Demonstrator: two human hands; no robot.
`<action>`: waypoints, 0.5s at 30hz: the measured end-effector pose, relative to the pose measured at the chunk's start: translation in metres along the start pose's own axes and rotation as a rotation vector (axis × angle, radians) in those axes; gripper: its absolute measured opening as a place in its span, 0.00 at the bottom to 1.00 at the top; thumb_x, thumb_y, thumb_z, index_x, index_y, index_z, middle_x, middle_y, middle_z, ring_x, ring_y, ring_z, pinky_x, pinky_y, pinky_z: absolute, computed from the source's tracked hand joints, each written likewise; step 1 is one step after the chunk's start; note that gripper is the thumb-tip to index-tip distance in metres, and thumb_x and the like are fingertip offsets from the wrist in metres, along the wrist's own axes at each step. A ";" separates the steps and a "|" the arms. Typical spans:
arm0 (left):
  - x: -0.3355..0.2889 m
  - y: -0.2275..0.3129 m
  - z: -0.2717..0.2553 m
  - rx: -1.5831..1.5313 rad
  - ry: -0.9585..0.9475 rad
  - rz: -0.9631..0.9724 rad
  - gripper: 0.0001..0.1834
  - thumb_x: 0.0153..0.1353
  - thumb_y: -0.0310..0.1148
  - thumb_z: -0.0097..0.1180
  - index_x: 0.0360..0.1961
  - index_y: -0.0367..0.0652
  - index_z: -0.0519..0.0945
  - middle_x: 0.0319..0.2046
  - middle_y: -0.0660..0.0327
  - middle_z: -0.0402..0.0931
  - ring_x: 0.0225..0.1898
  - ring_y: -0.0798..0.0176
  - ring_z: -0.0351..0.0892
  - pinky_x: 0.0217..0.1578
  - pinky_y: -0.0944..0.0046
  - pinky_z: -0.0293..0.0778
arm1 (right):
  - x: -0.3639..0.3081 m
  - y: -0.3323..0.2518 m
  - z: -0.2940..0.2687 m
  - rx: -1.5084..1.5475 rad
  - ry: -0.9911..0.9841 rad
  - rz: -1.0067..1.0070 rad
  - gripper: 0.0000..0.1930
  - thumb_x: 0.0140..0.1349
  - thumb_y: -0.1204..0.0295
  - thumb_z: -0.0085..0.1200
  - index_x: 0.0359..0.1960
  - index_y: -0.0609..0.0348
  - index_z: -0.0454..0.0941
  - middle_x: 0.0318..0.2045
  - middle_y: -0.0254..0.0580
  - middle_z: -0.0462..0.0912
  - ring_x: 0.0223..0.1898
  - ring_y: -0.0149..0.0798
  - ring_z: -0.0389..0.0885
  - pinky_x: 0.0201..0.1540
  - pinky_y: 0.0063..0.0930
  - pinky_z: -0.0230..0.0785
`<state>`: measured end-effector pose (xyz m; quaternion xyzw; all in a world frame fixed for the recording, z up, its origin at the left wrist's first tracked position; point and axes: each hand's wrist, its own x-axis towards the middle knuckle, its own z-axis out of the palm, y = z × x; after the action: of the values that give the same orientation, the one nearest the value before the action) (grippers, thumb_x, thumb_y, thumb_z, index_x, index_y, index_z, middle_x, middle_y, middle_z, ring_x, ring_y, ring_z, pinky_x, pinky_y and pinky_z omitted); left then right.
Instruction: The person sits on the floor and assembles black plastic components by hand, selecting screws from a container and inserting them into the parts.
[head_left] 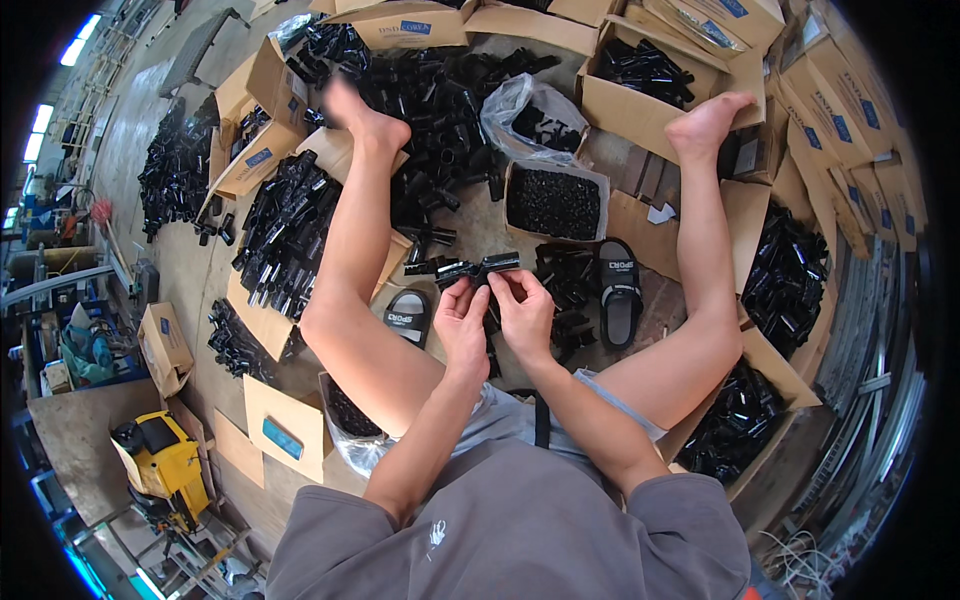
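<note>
In front of my lap, both hands are close together at a glossy black tubular fitting (502, 262). My left hand (464, 322) pinches its left part between thumb and fingers. My right hand (524, 315) grips the right part, its thumb close to my left thumb. Whether this is one piece or two joined pieces I cannot tell. Just beyond my hands stands a box of small black parts (556, 203). A large heap of similar black fittings (440, 130) lies past it to the left, and more fittings (567, 280) lie right of my hands.
A black slipper (621, 295) lies right of my hands, its mate (408, 318) to the left. Open cartons hold black fittings at the far right (640, 75) and near right (735, 420). Stacked cartons (850, 110) line the right side. A yellow machine (172, 465) stands at left.
</note>
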<state>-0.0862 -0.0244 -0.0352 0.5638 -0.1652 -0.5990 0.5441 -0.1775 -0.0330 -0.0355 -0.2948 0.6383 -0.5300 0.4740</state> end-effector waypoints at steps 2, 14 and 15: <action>0.001 -0.002 -0.001 0.017 0.005 0.016 0.17 0.69 0.23 0.63 0.57 0.38 0.75 0.52 0.58 0.84 0.49 0.69 0.83 0.49 0.67 0.77 | -0.001 -0.001 0.001 -0.083 0.001 -0.004 0.12 0.67 0.68 0.66 0.42 0.68 0.85 0.35 0.47 0.89 0.35 0.36 0.88 0.42 0.30 0.77; 0.002 -0.011 -0.008 -0.003 -0.014 0.012 0.16 0.70 0.22 0.62 0.56 0.37 0.76 0.53 0.57 0.83 0.50 0.68 0.83 0.52 0.66 0.79 | -0.005 -0.013 -0.005 -0.330 0.011 -0.184 0.10 0.68 0.68 0.63 0.39 0.65 0.88 0.36 0.52 0.87 0.37 0.51 0.86 0.41 0.39 0.76; 0.001 -0.010 -0.007 -0.013 -0.011 0.000 0.16 0.69 0.20 0.62 0.57 0.35 0.76 0.53 0.55 0.83 0.52 0.67 0.82 0.54 0.66 0.78 | -0.004 -0.012 -0.006 -0.340 0.003 -0.209 0.10 0.67 0.69 0.63 0.39 0.65 0.88 0.35 0.53 0.87 0.37 0.52 0.86 0.41 0.40 0.76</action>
<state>-0.0849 -0.0189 -0.0464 0.5569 -0.1640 -0.6031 0.5469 -0.1834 -0.0301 -0.0232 -0.4346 0.6852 -0.4615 0.3587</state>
